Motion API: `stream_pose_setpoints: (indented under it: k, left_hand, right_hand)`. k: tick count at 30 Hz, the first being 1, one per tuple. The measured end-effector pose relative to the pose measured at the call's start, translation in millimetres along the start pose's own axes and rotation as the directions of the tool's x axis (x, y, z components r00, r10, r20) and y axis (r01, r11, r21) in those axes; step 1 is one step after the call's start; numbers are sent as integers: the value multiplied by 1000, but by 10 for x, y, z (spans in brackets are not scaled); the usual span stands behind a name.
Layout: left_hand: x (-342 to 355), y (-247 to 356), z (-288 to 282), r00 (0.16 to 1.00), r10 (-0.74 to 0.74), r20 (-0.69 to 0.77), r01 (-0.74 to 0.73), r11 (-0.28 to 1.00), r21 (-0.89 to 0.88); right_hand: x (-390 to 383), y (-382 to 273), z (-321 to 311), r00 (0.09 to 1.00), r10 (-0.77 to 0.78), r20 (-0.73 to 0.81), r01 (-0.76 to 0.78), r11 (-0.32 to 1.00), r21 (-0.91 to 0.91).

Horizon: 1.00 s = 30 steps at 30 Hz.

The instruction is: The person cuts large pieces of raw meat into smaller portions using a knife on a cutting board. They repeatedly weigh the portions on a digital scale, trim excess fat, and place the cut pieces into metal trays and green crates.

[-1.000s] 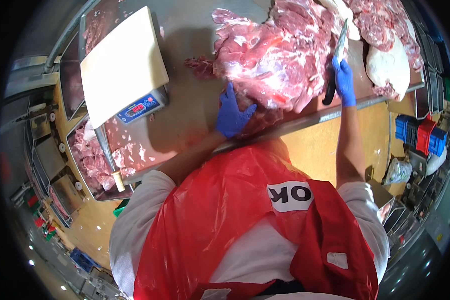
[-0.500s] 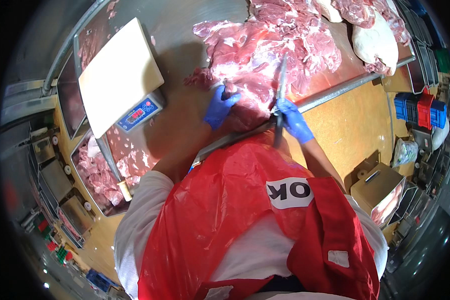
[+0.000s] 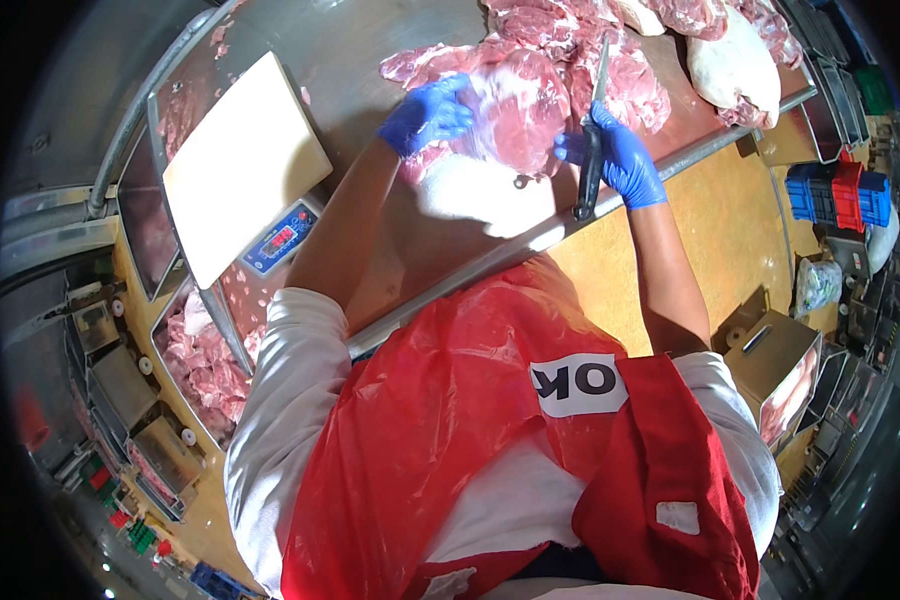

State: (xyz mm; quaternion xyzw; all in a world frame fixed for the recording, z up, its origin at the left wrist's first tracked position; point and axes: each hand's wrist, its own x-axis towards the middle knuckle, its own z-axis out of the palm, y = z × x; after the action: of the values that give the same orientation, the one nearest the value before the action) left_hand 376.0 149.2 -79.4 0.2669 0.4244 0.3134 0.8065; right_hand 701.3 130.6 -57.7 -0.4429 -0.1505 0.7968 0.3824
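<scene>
A large piece of raw meat (image 3: pixel 528 105), red on top with white skin or fat at its near side, lies by the front edge of the metal table. My blue-gloved left hand (image 3: pixel 428 115) rests against the piece's left side, fingers apart; the meat beside them is blurred. To the right, my blue-gloved right hand (image 3: pixel 625 160) holds a knife (image 3: pixel 591 165) by its black handle. Its narrow blade points away from me over more raw meat (image 3: pixel 635 90), and the handle's end reaches back toward the table's edge. The right fingers are partly hidden.
On the left stand a scale (image 3: pixel 282 238) and a tilted white board (image 3: pixel 245 165). Beyond them a bin (image 3: pixel 205 365) holds meat cuts. A pale, skin-covered piece (image 3: pixel 735 70) lies at the far right. Blue and red crates (image 3: pixel 838 195) stand past the table's metal edge (image 3: pixel 530 243).
Both hands have moved away from me, the left also slightly leftward, the right slightly rightward. The near piece has shifted, baring white skin. The knife has risen with the right hand.
</scene>
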Motion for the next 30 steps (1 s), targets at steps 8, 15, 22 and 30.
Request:
stream_pose_setpoints:
  k: [8,15,22,30]
  left_hand:
    - [-21,-584,300,851,521,64,-455,672,584]
    - [-547,-1154,-2,496,723,482,-596,-121,794]
    - [-1001,-1590,-417,614,768,179,-339,52,939]
    - [-75,-663,-986,368,899,235,-313,-118,942]
  right_hand:
    - [35,334,-98,995,9,97,-7,1000,-26]
    - [-488,809,-125,992,29,119,-5,982,-191]
    - [-718,719,-570,979,-162,-125,68,834,-548]
    - [-517,590,-303,916,-377,-140,169,677,-716]
